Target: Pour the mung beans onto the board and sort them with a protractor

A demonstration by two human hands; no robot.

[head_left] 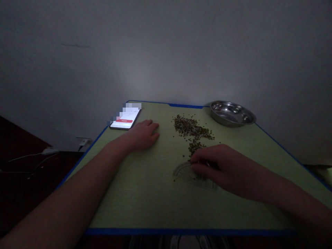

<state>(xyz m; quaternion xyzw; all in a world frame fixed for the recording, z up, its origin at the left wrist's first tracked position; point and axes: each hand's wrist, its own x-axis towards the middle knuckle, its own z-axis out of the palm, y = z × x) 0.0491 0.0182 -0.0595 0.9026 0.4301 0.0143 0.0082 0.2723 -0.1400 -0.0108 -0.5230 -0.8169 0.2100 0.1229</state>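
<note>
A loose pile of small dark green beans [193, 133] lies spread on a pale green table [145, 186] with a blue edge. My right hand [216, 164] rests at the near end of the pile, fingers curled and pinched together over a few beans beside a round mark on the tabletop. My left hand [142, 135] lies flat on the table to the left of the beans, fingers stretched out, holding nothing, just below a lit phone [125, 120].
A shallow steel bowl [232, 113] stands at the table's far right corner. A grey wall rises behind the table. Cables and a plug lie on the dark floor at the left.
</note>
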